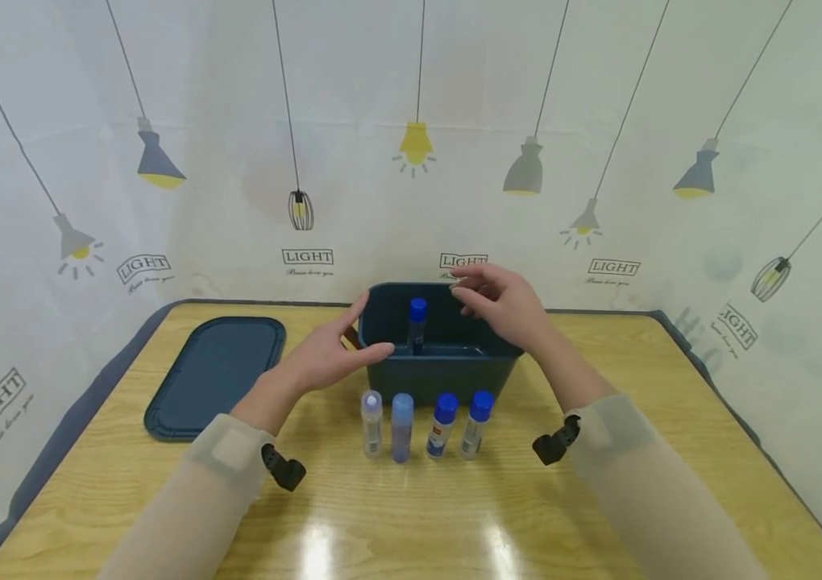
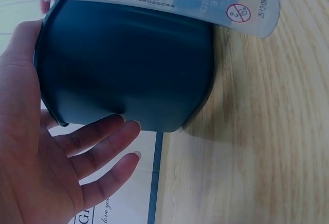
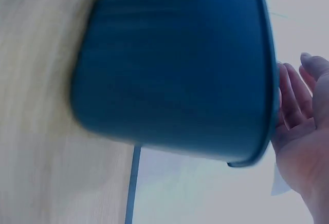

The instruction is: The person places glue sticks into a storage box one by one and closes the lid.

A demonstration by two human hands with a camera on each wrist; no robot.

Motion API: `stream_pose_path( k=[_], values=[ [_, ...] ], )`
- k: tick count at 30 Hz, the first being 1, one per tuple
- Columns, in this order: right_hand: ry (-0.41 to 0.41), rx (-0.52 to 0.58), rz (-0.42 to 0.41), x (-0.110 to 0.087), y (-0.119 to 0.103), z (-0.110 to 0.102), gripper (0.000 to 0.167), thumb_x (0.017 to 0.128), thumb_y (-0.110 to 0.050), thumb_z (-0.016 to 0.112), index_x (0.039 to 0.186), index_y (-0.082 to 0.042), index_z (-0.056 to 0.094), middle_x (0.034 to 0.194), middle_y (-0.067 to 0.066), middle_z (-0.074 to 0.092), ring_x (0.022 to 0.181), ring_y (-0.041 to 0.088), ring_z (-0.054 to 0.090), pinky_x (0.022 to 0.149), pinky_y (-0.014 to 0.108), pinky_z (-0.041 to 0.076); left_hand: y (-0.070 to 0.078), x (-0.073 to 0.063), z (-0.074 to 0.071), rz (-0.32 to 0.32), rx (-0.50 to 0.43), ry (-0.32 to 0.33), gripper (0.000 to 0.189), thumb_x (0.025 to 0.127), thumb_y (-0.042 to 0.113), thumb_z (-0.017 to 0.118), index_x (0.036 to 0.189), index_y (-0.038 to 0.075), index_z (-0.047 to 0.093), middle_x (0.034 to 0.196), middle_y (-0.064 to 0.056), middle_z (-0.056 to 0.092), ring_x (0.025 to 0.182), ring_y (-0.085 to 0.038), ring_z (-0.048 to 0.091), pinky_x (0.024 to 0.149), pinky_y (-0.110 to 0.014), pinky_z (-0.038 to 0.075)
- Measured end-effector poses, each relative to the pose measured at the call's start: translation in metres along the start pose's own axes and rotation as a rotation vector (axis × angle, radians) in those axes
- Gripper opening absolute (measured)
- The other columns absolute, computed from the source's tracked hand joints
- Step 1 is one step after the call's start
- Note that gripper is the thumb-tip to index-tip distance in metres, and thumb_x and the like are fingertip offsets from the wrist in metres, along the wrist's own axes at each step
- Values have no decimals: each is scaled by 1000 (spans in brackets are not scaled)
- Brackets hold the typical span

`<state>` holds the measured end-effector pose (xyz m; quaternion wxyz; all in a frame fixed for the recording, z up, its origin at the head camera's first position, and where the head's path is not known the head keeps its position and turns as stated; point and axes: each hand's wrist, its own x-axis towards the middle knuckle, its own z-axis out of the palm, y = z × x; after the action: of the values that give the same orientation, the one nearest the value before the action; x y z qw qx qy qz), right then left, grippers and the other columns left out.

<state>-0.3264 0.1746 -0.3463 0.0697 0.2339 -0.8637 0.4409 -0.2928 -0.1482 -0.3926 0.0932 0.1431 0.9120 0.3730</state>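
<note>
A dark blue plastic bin [image 1: 447,379] stands at the back middle of the table. My left hand [image 1: 327,354] rests at its left end, thumb over the front rim and fingers extended along the outer wall. In the left wrist view, those fingertips [image 2: 131,126] lie against the bin's side. Inside the bin, a glue bottle [image 1: 417,322] with a blue cap stands upright. Above the right part of the bin, my right hand [image 1: 505,302] has loosely bent fingers and holds nothing. In front of the bin several glue bottles [image 1: 401,431] stand upright in a row, with clear or blue caps.
A dark blue lid [image 1: 218,374] lies flat on the wooden table [image 1: 382,524] left of the bin. Behind the table hangs a pale cloth [image 1: 353,97] printed with lamps. A clear glue bottle [image 2: 205,3] crosses the top of the left wrist view.
</note>
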Motion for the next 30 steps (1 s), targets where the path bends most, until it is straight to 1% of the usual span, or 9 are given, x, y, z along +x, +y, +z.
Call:
stream_pose_path(
  k=[3, 5, 8, 10, 13, 15, 19, 24, 30],
  values=[
    [14, 30, -10, -18, -1, -7, 34, 109, -26, 71, 141, -13, 72, 123, 14, 79, 90, 25, 77, 82, 30, 63, -1, 0, 0, 3, 0, -1, 109, 93, 83, 65, 175, 49, 3, 140, -13, 65, 114, -30, 67, 95, -48, 58],
    [19, 51, -7, -32, -2, -11, 32, 110, -25, 71, 140, -13, 72, 123, 14, 79, 91, 29, 77, 79, 28, 62, -2, 0, 0, 3, -2, -3, 109, 93, 83, 65, 175, 49, 3, 141, -13, 65, 114, -31, 67, 97, -49, 58],
    [9, 62, 9, -52, -5, -16, 32, 110, -25, 70, 140, -14, 72, 125, 11, 79, 95, 33, 76, 81, 29, 63, -3, 0, 0, 2, -1, -3, 109, 92, 84, 65, 175, 49, 3, 142, -13, 65, 115, -31, 67, 98, -51, 58],
    [-4, 68, 26, -63, -6, -18, 32, 110, -26, 70, 140, -15, 71, 125, 9, 79, 96, 36, 76, 81, 33, 63, -3, 0, -1, 3, 0, -3, 109, 92, 84, 66, 175, 49, 4, 142, -13, 65, 115, -31, 67, 99, -51, 58],
    [-29, 77, 35, -77, -7, -20, 31, 110, -24, 69, 139, -14, 71, 125, 9, 79, 95, 34, 76, 84, 36, 65, -2, 1, -1, 10, 7, 0, 110, 92, 83, 67, 176, 48, 5, 142, -13, 65, 114, -31, 68, 98, -52, 58],
    [-48, 88, 29, -85, -7, -20, 29, 110, -21, 69, 137, -12, 72, 122, 11, 80, 93, 28, 77, 84, 35, 65, -1, 1, -2, 13, 12, 1, 110, 91, 83, 67, 176, 47, 6, 142, -13, 65, 113, -31, 68, 98, -52, 58],
    [-89, 106, 20, -97, -5, -19, 26, 110, -18, 70, 133, -9, 74, 119, 13, 80, 90, 17, 77, 84, 31, 65, 1, 1, -3, 11, 22, 2, 111, 91, 83, 68, 176, 47, 7, 142, -12, 66, 111, -31, 69, 98, -52, 58],
    [-156, 99, 27, -108, -3, -16, 25, 110, -21, 70, 132, -11, 75, 126, 18, 77, 98, 18, 76, 87, 27, 63, 2, 1, -4, 9, 21, 8, 111, 90, 83, 70, 176, 46, 9, 140, -12, 66, 111, -30, 68, 96, -50, 58],
    [-260, 62, 4, -114, 2, -10, 33, 106, -23, 76, 138, -16, 73, 134, 13, 75, 106, 15, 72, 92, 28, 60, 1, 2, -3, 10, 12, 11, 112, 90, 82, 71, 176, 45, 10, 136, -10, 67, 110, -29, 68, 93, -46, 58]
  ],
)
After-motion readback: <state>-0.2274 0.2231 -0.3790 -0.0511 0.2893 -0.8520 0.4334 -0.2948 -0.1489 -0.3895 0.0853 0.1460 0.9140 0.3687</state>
